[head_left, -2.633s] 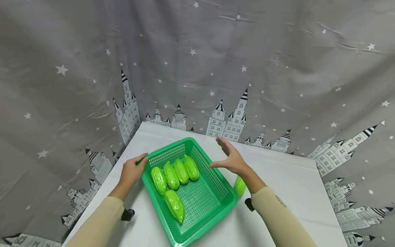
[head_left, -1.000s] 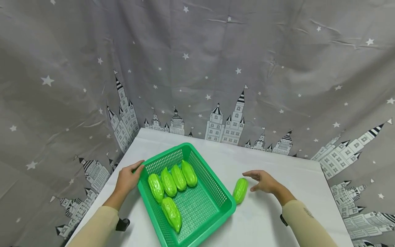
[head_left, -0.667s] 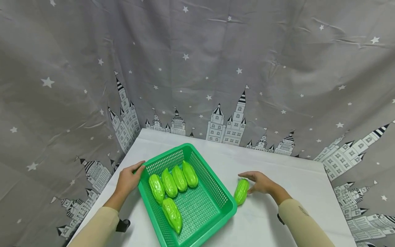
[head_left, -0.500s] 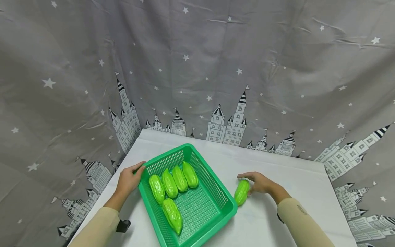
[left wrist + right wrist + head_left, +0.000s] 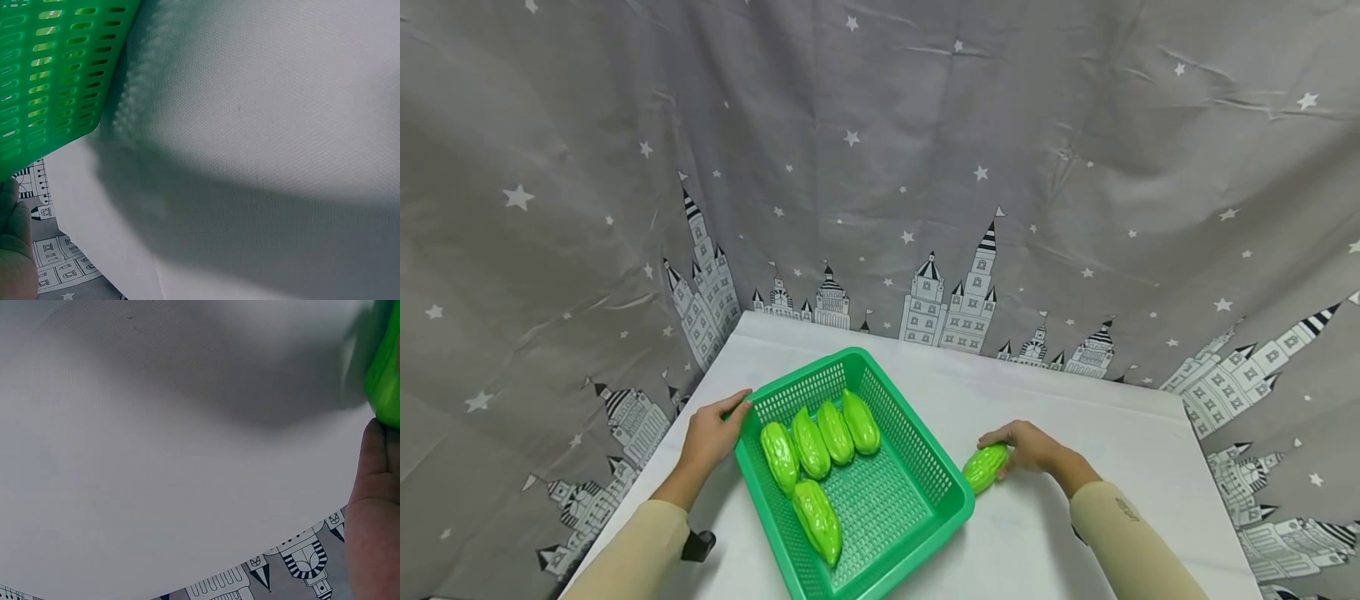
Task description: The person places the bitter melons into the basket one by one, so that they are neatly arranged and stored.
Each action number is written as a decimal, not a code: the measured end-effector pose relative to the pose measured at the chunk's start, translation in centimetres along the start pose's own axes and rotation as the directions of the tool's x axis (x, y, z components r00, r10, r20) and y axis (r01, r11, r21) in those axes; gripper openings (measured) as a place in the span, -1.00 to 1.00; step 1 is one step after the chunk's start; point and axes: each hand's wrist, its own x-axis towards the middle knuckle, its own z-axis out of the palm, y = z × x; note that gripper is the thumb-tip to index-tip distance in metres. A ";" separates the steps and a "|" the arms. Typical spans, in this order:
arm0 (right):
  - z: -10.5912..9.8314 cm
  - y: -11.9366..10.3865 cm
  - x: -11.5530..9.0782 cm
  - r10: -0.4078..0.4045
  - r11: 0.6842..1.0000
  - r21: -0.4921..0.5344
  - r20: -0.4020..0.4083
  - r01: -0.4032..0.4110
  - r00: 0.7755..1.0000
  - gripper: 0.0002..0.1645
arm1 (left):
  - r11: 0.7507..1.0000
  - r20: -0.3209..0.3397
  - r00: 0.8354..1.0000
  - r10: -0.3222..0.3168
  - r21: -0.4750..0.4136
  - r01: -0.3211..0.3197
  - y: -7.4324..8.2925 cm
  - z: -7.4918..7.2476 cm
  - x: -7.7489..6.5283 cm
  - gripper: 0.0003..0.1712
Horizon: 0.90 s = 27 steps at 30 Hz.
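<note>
A green plastic basket (image 5: pixel 895 542) stands on the white table, with several bright green bitter melons (image 5: pixel 833 433) lying inside it. At its left corner my left hand (image 5: pixel 711 433) grips the rim; in the left wrist view only part of that hand (image 5: pixel 15 250) shows beside the basket's perforated wall (image 5: pixel 56 81). To the right of the basket my right hand (image 5: pixel 1030 448) holds another bitter melon (image 5: pixel 983 468) between thumb and fingers, close to the basket's right corner. The right wrist view shows the melon's end (image 5: pixel 384 394) against the fingertips, the rest cut off.
The white table (image 5: pixel 1090 425) extends to the right of the basket and behind it. A grey curtain (image 5: pixel 880 167) printed with castles and stars hangs along the back and both sides.
My right hand has moved from above the basket's right side to the loose bitter melon, closed on it and turned it slightly. The left hand has stayed at the basket's corner.
</note>
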 end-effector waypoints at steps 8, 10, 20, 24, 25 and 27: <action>-0.5 0.1 -0.6 -0.018 1.000 0.004 -0.021 0.018 1.000 -0.33 | 1.000 -0.008 1.000 0.028 -0.015 -0.028 -0.3 0.4 0.1 -0.50; -1.0 -0.1 -0.8 -0.013 1.000 0.003 -0.051 0.013 0.999 -0.31 | 1.000 -0.011 1.000 0.025 -0.016 -0.025 -0.4 0.5 0.1 -0.51; -3.8 -1.3 -2.1 0.035 0.999 0.044 -0.314 -0.022 0.949 -0.36 | 1.000 0.005 1.000 0.007 -0.015 -0.007 -0.3 0.2 0.0 -0.48; -4.8 -2.4 -2.7 0.097 0.982 0.188 -0.439 -0.014 0.893 -0.26 | 1.000 0.003 1.000 0.010 -0.018 -0.010 -0.4 0.2 0.0 -0.48; -5.1 -2.8 -2.8 0.126 0.970 0.243 -0.469 -0.010 0.874 -0.24 | 1.000 0.004 1.000 0.011 -0.020 -0.011 -0.3 0.2 0.0 -0.48; -5.5 -3.5 -3.1 0.201 0.930 0.367 -0.521 0.005 0.830 -0.18 | 1.000 0.007 1.000 0.010 -0.020 -0.010 -0.4 0.2 0.0 -0.47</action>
